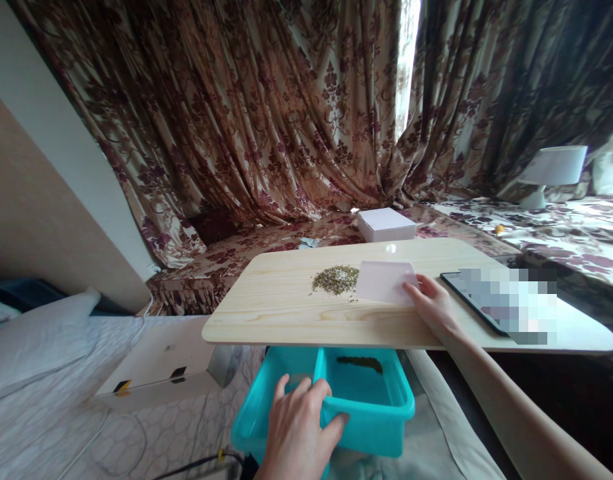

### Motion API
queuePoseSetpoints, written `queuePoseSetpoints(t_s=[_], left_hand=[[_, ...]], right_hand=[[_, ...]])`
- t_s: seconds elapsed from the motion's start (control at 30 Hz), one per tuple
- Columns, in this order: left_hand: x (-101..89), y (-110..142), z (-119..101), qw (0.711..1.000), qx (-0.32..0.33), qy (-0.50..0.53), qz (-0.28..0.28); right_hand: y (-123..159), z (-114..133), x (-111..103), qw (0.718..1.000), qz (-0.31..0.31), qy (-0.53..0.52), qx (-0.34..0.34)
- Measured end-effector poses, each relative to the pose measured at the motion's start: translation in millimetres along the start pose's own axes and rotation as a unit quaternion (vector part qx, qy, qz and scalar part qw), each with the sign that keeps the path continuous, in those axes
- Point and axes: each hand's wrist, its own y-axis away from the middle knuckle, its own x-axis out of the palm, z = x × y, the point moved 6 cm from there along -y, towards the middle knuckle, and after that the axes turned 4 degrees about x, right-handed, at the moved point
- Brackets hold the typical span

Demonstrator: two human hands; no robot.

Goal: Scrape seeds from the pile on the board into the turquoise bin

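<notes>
My right hand (431,300) pinches the right edge of a white card (385,281), held tilted low over the wooden board. The card's left edge meets a loose pile of small green and pale grains (336,280). My left hand (303,423) grips the near rim of a turquoise two-compartment bin (366,423) at its divider, fingers over the edge and thumb on the outside. Below the board's front edge, the bin's right compartment holds a small strip of dark green grains (360,363). The visible part of the left compartment shows only turquoise plastic.
The light wooden board (266,313) carries a tablet-like device (471,300) on its right, its screen blurred. A white box (386,225) sits behind the board. Left of the bin lies a larger white carton (161,360) on the bed. A lamp (553,170) stands far right.
</notes>
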Motion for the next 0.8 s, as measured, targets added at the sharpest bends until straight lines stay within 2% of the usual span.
queuePoseSetpoints(t_s=[0.13,0.37,0.8], left_hand=[[-0.5,0.3,0.2,1.000,-0.002,0.003,0.006],[-0.7,-0.9,1.1,1.000,0.000,0.005,0.001],[-0.5,0.5,0.9,1.000,0.001,0.010,0.002]], right_hand=[[-1.3,-1.2,-2.6,1.000,-0.021,0.022,0.001],[-3.1,-3.2,-2.3,0.999,-0.022,0.043,-0.002],[-4.4,-5.9,2.6,1.000,0.015,0.019,-0.007]])
